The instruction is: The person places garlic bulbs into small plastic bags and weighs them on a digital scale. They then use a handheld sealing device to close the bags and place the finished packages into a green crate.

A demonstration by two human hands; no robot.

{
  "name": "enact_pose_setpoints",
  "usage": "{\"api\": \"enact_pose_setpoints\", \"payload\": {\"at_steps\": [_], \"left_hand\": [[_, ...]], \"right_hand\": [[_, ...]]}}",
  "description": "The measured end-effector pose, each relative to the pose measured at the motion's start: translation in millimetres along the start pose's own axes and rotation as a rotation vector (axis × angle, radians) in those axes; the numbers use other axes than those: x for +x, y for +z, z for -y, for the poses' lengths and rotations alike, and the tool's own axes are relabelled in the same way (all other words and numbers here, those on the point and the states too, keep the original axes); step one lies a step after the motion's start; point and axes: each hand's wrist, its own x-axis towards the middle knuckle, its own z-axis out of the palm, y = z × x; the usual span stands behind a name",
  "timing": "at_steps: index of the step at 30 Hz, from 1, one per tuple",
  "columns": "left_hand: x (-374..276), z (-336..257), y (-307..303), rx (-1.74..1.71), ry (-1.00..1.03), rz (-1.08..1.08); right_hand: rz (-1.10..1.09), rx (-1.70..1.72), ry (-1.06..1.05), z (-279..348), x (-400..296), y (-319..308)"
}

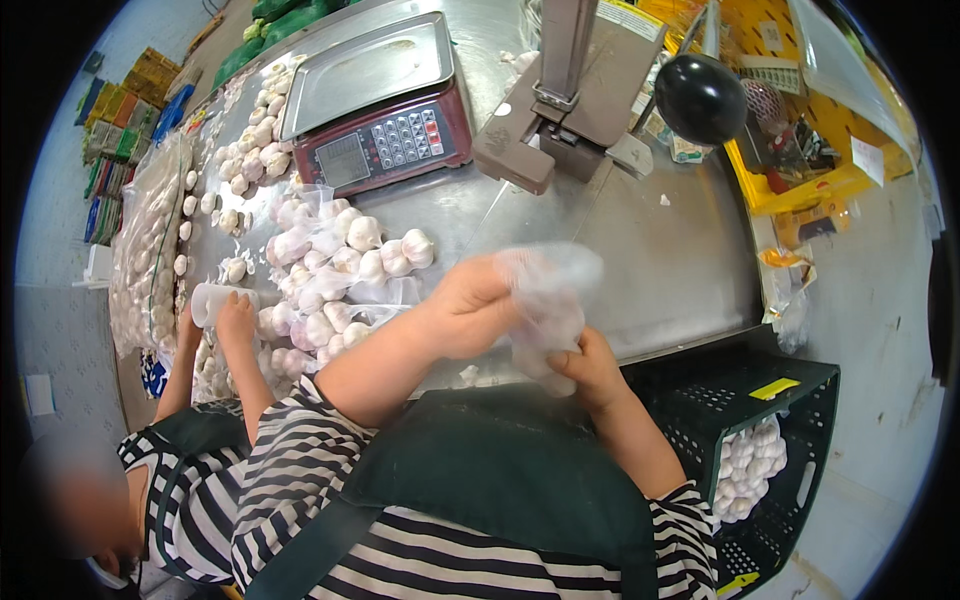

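A white mesh bag (551,319) with garlic bulbs in its lower part hangs between my hands, blurred by motion. My left hand (476,304) grips its upper part, where the loose mesh flares out. Around the lower part, near my apron, the fingers of my right hand (592,364) are closed. To the left, several filled mesh bags of garlic (315,277) lie on the steel table (660,247). Beyond my hands stands a brown bag-sealing device (555,127) with a black ball knob (701,99).
A digital scale (382,142) stands behind the bags. At the left, a co-worker's hands (234,319) hold a white plastic tube (214,304). Loose garlic bulbs (251,154) lie beside the scale. A yellow basket (787,199) is at right; a dark green crate (817,435) holds bagged garlic.
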Motion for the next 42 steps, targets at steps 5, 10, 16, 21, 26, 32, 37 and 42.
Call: {"api": "enact_pose_setpoints", "payload": {"at_steps": [5, 10, 16, 21, 26, 32, 37, 42], "left_hand": [[1.6, -3.5, 8.5, -0.488, -0.278, -0.009], [-1.6, 6.8, 28.2, -0.502, -0.193, -0.381], [3.5, -1.7, 30.8, -0.656, -0.102, -0.309], [7.7, 4.1, 33.3, -0.574, 0.017, -0.394], [36.6, -6.4, 29.0, -0.650, -0.072, -0.751], [26.3, -15.2, 33.4, -0.701, -0.185, -0.818], [10.0, -4.8, 39.1, -0.510, -0.070, -0.504], [8.1, -12.0, 53.0, -0.378, -0.156, -0.467]], "right_hand": [[0.050, 0.320, 0.141, -8.1, -15.3, 4.3], [-0.019, -0.393, -0.201, -20.6, -43.4, 4.8], [-0.364, -0.070, -0.228, -25.3, -46.7, 4.6], [-0.350, 0.423, -0.136, -8.0, -37.5, 6.9], [-0.334, -0.101, -0.459, -1.4, -25.0, 19.0], [-0.457, -0.967, -0.691, 9.8, -29.2, 10.0], [-0.412, -0.652, -0.251, -0.5, -32.9, 6.3], [-0.273, -0.587, -0.302, 12.3, -31.0, 21.4]]}}
